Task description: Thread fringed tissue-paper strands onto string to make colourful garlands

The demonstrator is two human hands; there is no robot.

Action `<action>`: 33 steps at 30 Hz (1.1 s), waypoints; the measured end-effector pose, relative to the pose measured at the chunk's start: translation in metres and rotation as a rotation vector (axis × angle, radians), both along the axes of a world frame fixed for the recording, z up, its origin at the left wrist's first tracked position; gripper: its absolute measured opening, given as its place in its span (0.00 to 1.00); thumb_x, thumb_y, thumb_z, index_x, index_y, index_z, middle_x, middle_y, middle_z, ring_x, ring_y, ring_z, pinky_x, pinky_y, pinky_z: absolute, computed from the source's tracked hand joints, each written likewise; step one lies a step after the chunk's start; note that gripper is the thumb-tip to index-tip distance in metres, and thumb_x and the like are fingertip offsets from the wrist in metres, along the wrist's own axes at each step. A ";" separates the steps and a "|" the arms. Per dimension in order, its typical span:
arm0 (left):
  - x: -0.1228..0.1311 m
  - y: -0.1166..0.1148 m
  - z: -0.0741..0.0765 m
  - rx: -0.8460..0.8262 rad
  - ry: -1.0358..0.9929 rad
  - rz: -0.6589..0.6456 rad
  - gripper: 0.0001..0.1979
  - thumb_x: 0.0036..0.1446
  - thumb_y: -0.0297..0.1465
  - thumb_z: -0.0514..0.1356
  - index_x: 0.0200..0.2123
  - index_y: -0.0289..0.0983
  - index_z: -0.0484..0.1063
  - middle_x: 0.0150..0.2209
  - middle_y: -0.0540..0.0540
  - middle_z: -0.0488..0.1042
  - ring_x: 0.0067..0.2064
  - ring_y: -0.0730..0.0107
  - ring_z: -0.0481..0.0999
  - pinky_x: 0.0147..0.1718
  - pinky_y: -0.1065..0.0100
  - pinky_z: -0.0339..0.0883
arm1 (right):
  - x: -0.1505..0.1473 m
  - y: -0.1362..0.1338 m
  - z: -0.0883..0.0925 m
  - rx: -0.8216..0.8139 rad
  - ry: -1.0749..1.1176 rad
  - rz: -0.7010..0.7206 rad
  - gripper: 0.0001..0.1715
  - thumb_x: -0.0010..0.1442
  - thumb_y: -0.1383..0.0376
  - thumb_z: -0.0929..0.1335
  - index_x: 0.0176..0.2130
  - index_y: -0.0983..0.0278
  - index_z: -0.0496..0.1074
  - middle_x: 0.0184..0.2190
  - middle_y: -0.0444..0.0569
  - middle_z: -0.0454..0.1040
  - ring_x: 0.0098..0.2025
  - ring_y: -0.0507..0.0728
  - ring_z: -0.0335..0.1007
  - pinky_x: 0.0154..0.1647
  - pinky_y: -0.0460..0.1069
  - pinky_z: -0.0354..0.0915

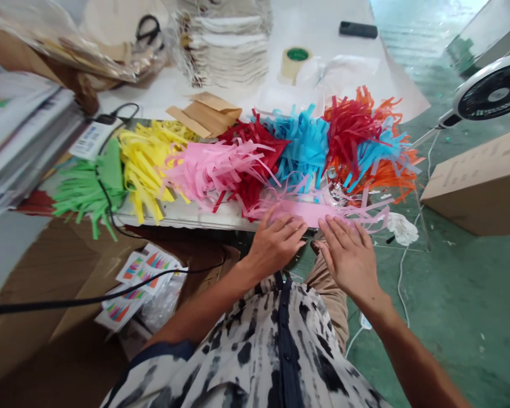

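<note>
Both of the person's arms reach forward from a black-and-white blotched shirt (pixel 276 340), and the 2 hands lie palm down, open, with the fingers spread and slightly curved. The left hand (pixel 274 245) rests its fingertips (pixel 300 226) on the near end of a pale pink paper fringe (pixel 306 214). The right hand (pixel 348 259) lies on the same strip from the other side, its fingers (pixel 338 232) across the solid band. Neither hand closes around the paper; it sits flat beneath the fingers, between the 2 hands and just beyond them.

Its cut strands spread left and right along the table edge (pixel 187 215), overlapping a row of other fringes: green (pixel 89 195), yellow (pixel 144 170), pink (pixel 212 173), dark red (pixel 255 147), blue (pixel 306 144), and red and orange (pixel 365 147). Further on lie brown kraft paper (pixel 206 116) and a roll of tape (pixel 295 62). Printed cards (pixel 138 277) sit below left, and a fan (pixel 491 93) stands to the right.
</note>
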State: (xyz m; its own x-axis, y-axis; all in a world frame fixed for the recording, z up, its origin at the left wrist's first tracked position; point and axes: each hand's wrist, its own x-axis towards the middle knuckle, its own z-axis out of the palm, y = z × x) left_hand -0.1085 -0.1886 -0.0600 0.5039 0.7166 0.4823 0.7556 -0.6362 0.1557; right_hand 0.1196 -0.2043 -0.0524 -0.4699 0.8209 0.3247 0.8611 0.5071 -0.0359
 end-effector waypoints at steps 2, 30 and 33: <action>-0.018 0.004 0.003 0.012 -0.027 0.015 0.13 0.71 0.33 0.62 0.56 0.42 0.79 0.55 0.48 0.84 0.61 0.60 0.79 0.77 0.42 0.46 | 0.011 0.002 -0.004 0.005 0.002 0.014 0.35 0.74 0.62 0.67 0.75 0.59 0.59 0.69 0.53 0.72 0.69 0.65 0.70 0.75 0.67 0.52; -0.023 0.013 0.019 0.176 -0.183 -0.075 0.13 0.71 0.26 0.60 0.55 0.39 0.79 0.52 0.45 0.85 0.55 0.63 0.81 0.56 0.60 0.73 | 0.060 0.027 0.035 0.332 -0.058 0.067 0.12 0.64 0.66 0.73 0.48 0.54 0.79 0.53 0.48 0.84 0.62 0.69 0.75 0.73 0.77 0.49; -0.018 0.014 0.013 0.166 -0.112 -0.084 0.11 0.72 0.28 0.59 0.52 0.39 0.81 0.50 0.45 0.86 0.53 0.63 0.82 0.53 0.60 0.74 | 0.079 0.033 0.051 0.408 0.075 -0.136 0.17 0.62 0.70 0.71 0.50 0.58 0.80 0.51 0.54 0.84 0.63 0.75 0.74 0.69 0.79 0.52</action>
State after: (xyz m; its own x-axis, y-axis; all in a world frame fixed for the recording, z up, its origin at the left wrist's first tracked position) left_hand -0.1266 -0.1747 -0.0473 0.4952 0.5809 0.6461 0.6831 -0.7198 0.1236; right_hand 0.1982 -0.1712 -0.0010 -0.3293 0.6709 0.6644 0.9236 0.3751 0.0790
